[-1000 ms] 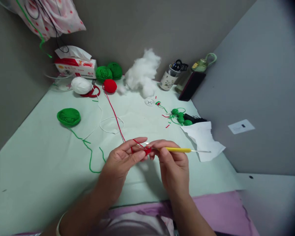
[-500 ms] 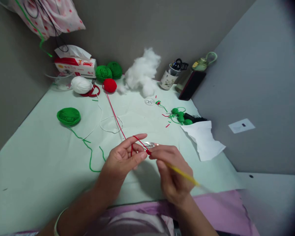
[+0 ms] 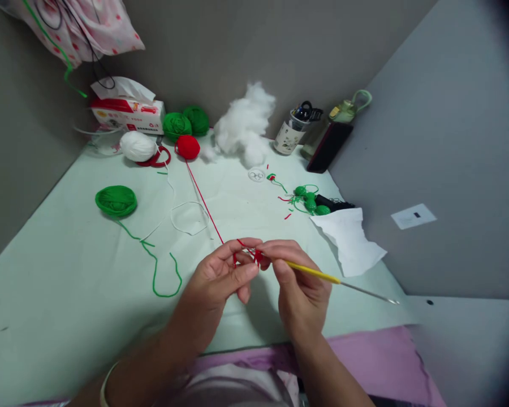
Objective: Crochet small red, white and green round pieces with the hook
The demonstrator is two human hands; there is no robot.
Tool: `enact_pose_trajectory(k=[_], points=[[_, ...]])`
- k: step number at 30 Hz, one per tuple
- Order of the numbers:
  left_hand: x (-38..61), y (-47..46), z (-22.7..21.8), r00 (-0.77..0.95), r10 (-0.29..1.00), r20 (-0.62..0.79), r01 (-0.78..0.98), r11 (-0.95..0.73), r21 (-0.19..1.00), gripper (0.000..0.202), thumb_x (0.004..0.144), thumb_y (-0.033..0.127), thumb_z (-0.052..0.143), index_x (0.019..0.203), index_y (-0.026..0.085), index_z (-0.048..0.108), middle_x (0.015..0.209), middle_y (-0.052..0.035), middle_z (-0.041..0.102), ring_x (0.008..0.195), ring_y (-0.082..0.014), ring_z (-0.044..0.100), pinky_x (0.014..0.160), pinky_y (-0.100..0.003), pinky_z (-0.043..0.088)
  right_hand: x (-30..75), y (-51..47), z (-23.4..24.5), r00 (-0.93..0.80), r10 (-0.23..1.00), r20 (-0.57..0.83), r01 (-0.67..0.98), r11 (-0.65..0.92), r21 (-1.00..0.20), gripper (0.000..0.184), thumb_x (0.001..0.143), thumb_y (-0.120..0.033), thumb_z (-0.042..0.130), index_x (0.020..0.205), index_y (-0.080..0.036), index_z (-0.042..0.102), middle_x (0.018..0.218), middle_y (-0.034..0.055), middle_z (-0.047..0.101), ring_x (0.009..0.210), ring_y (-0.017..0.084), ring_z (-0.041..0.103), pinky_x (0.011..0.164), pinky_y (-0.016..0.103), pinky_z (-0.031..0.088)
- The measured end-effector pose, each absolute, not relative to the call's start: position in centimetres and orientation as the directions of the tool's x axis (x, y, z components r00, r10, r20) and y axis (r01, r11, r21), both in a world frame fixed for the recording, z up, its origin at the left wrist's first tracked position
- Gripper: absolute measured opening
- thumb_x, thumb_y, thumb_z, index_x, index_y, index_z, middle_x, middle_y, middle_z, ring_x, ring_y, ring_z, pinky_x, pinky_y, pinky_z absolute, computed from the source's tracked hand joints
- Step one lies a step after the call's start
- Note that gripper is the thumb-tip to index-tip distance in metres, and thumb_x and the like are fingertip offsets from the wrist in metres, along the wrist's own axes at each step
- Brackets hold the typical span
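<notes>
From my remote view, I take the red yarn ball as my landmark. Nearer me than it and to its right, the small red piece sits between the two hands, up off the tabletop. The left hand has its grip closed on the left edge of that piece, thumb pinching from below. The red strand runs straight from the ball to the hand and passes over the extended forefinger, which I judge is a way to hold the yarn taut and apart from the piece.

The right hand has its grip wrapped on the yellow-handled hook, fingertips close to the piece, likely for fine control. The hook's working tip is hidden from me; the opposite metal end slants out, clear of the palm.

Just left of the red ball lies the white yarn ball; just behind it sit the green yarn balls; to its right is the white stuffing. That spacing seems to give the red strand an unblocked path.
</notes>
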State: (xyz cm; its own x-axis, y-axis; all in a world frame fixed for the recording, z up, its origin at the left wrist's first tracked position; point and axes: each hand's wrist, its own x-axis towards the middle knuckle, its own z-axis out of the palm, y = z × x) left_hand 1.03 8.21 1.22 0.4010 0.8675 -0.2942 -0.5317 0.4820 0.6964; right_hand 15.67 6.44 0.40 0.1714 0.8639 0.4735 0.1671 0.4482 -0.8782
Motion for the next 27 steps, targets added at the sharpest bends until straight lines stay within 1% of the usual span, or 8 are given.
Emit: enact_pose_trajectory(k=[4,7,10,12,15,19,23,27], points=[[0.9,8.6,1.3,0.362,0.884,-0.297,-0.473,0.449,0.758,0.023,0.084,0.028,0.084,0.105,0.022,0.084,0.078,0.0000,0.067,0.063,-0.0096,0.055,0.060,-0.022,0.045,15.8,6.1,0.4,0.149,0.861,0.486,0.199,0.455,-0.868,0.021,0.102,-0.017,0.061,0.105,-0.029,0.079,0.094,0.0032,0.078,0.086,0.020,0.072,0.074,0.037,0.061],[0.9,8.7,1.3,0.327,0.898,-0.294,-0.483,0.426,0.765,0.028,0.082,0.029,0.087,0.108,0.022,0.083,0.078,0.0014,0.065,0.060,-0.0083,0.052,0.055,-0.021,0.042,16.1,5.5,0.2,0.044,0.829,0.557,0.401,0.496,-0.770,0.030,0.099,-0.011,0.063,0.117,-0.031,0.078,0.103,0.0044,0.078,0.093,0.020,0.073,0.078,0.036,0.062],[1.1,8.6,1.1,0.358,0.880,-0.313,-0.539,0.469,0.700,0.036,0.080,0.030,0.089,0.115,0.022,0.082,0.073,0.0035,0.062,0.056,-0.0059,0.048,0.053,-0.019,0.039,16.1,5.0,-0.2,-0.070,0.749,0.659,0.599,0.560,-0.573,0.043,0.094,-0.007,0.070,0.128,-0.033,0.076,0.117,0.0065,0.076,0.105,0.022,0.073,0.087,0.036,0.062],[1.2,8.4,1.0,0.411,0.843,-0.348,-0.567,0.535,0.627,0.037,0.081,0.030,0.090,0.115,0.021,0.082,0.070,0.0041,0.060,0.054,-0.0044,0.045,0.052,-0.018,0.037,16.0,4.9,-0.4,-0.050,0.734,0.677,0.595,0.566,-0.570,0.047,0.095,-0.004,0.067,0.129,-0.035,0.076,0.120,0.0062,0.074,0.107,0.022,0.072,0.089,0.037,0.061],[1.2,8.2,1.0,0.441,0.815,-0.376,-0.602,0.579,0.549,0.033,0.080,0.026,0.091,0.112,0.021,0.084,0.070,0.0047,0.059,0.052,-0.0023,0.042,0.050,-0.016,0.034,15.9,5.2,-0.3,0.048,0.785,0.618,0.459,0.532,-0.711,0.043,0.099,-0.005,0.061,0.127,-0.035,0.075,0.111,0.0047,0.074,0.098,0.020,0.073,0.079,0.036,0.061],[0.9,8.3,1.1,0.394,0.833,-0.389,-0.613,0.553,0.564,0.026,0.083,0.025,0.088,0.108,0.020,0.085,0.068,0.0046,0.058,0.054,-0.0024,0.044,0.052,-0.014,0.036,16.1,5.6,-0.1,0.184,0.843,0.505,0.195,0.472,-0.860,0.026,0.102,-0.013,0.062,0.112,-0.030,0.080,0.095,0.0031,0.074,0.083,0.018,0.071,0.073,0.034,0.058],[0.6,8.6,1.2,0.348,0.846,-0.405,-0.606,0.532,0.591,0.018,0.083,0.025,0.088,0.100,0.020,0.086,0.072,0.0029,0.062,0.057,-0.0031,0.047,0.055,-0.014,0.039,16.3,5.7,0.2,0.252,0.895,0.368,-0.007,0.382,-0.924,0.020,0.103,-0.020,0.063,0.106,-0.028,0.081,0.094,0.0020,0.073,0.075,0.014,0.070,0.069,0.030,0.058],[0.6,8.5,1.1,0.339,0.858,-0.385,-0.596,0.513,0.618,0.015,0.082,0.025,0.087,0.096,0.021,0.087,0.072,0.0023,0.064,0.060,-0.0048,0.052,0.060,-0.015,0.043,16.3,5.9,0.4,0.236,0.930,0.281,-0.176,0.325,-0.929,0.016,0.101,-0.027,0.067,0.099,-0.026,0.083,0.090,0.0013,0.072,0.067,0.011,0.069,0.061,0.025,0.059]])
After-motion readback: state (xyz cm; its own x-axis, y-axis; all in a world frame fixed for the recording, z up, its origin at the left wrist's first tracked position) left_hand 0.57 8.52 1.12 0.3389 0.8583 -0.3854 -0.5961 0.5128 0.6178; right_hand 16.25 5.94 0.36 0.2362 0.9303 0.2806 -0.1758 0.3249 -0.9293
